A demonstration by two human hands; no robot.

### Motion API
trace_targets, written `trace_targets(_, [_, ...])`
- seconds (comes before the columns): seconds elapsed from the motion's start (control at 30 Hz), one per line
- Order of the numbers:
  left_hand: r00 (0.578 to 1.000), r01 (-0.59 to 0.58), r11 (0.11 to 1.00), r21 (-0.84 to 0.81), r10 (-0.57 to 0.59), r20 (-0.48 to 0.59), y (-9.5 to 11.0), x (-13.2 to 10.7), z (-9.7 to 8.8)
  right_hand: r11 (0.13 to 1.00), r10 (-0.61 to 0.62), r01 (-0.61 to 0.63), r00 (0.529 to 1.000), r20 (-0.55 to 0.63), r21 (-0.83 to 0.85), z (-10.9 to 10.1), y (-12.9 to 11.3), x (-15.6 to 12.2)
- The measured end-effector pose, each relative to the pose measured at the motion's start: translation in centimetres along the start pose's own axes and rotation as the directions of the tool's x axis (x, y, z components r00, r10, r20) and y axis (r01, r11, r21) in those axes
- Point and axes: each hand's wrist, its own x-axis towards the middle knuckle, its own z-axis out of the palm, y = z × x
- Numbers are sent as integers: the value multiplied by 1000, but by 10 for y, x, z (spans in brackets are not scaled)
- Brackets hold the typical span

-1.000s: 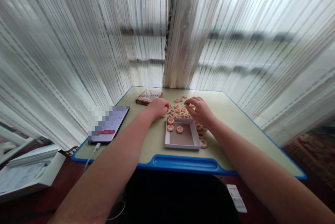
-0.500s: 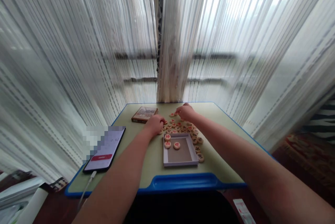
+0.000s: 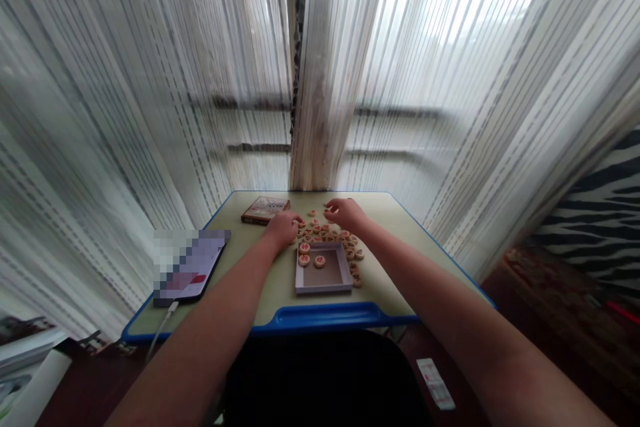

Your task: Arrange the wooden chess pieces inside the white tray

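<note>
My left hand [image 3: 284, 227] rests at the left edge of a spread of round wooden xiangqi pieces [image 3: 325, 235], its fingers curled and lowered against them. Whatever lies under those fingertips is too small to make out. Over the far side of the spread, my right hand [image 3: 349, 214] has its thumb and fingers pinched around a xiangqi piece, partly hidden. A shallow white box tray [image 3: 326, 289] lies nearer to me. Inside it, at the far left, are three red-marked pieces, one of them a red piece [image 3: 319, 261] set slightly apart.
A flat printed box [image 3: 265, 210] lies behind my left hand. On the left of the table stands a phone [image 3: 200, 274] with a white cable [image 3: 163, 327]. The table has a raised blue rim [image 3: 327, 315] in front. Striped curtains [image 3: 240, 67] hang behind.
The view has shifted, so the table sits slightly higher and further left. My right hand stays over the far pieces, and my left hand remains beside the spread. The same three pieces lie in the tray.
</note>
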Motion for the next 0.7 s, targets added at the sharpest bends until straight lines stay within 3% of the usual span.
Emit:
trace_targets(0.13, [1000,8,1000,3,-8,15,-1,-1,0,991,-118,119,993,-5,63,-7,-2,-48])
trace_targets(0.27, [1000,-13,1000,5,13,7,-2,-1,3,970,-244,243,969,-45,-23,-5,-8,-80])
trace_targets(0.47, [1000,-2,1000,13,2,3,-4,-2,2,950,-268,273,962,51,-154,0,-16,-82])
trace_targets(0.7, [1000,8,1000,0,-8,14,-1,-1,1,966,-244,245,970,21,-80,-8,-8,-72])
